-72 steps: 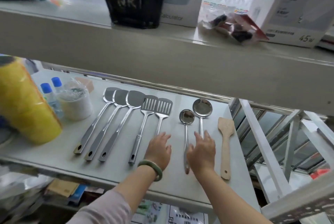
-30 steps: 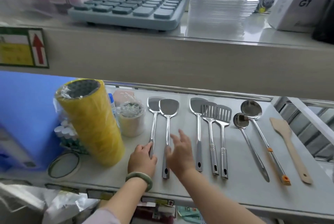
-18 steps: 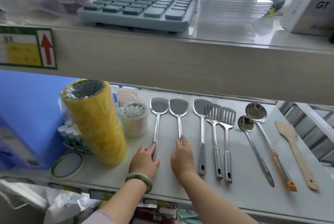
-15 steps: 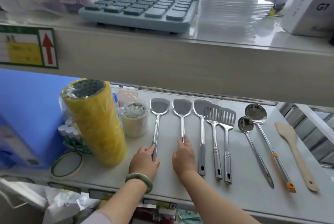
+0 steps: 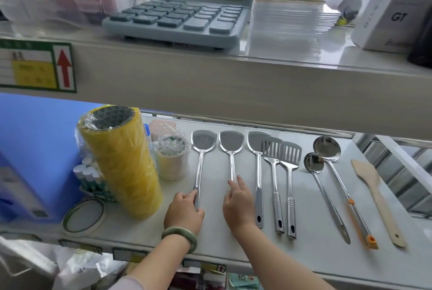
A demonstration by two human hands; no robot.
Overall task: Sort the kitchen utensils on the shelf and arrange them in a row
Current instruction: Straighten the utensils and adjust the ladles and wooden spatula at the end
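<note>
Steel utensils lie in a row on the white shelf [image 5: 304, 254], handles toward me. From the left: three solid spatulas, first [image 5: 203, 142], second [image 5: 230, 142], third [image 5: 256, 143]; two slotted turners [image 5: 271, 148] [image 5: 291, 154] that touch at the heads; a small ladle [image 5: 313, 162]; a large ladle [image 5: 326, 148] with an orange handle end; a wooden spatula [image 5: 369, 179]. My left hand [image 5: 183, 213], with a green bangle at the wrist, grips the first spatula's handle. My right hand [image 5: 238, 205] lies over the second spatula's handle.
A tall yellow stack of tape rolls [image 5: 121, 161], a small wrapped roll [image 5: 171, 161], glue sticks [image 5: 87, 176] and a flat tape ring [image 5: 84, 216] crowd the shelf's left. A blue box [image 5: 28, 149] stands further left. The upper shelf board [image 5: 233, 83] overhangs, carrying a calculator [image 5: 180, 13].
My hands left the ladles and came to the two leftmost spatulas. Those spatulas now lie straighter and spaced apart. In the last half second the second spatula shifted slightly right.
</note>
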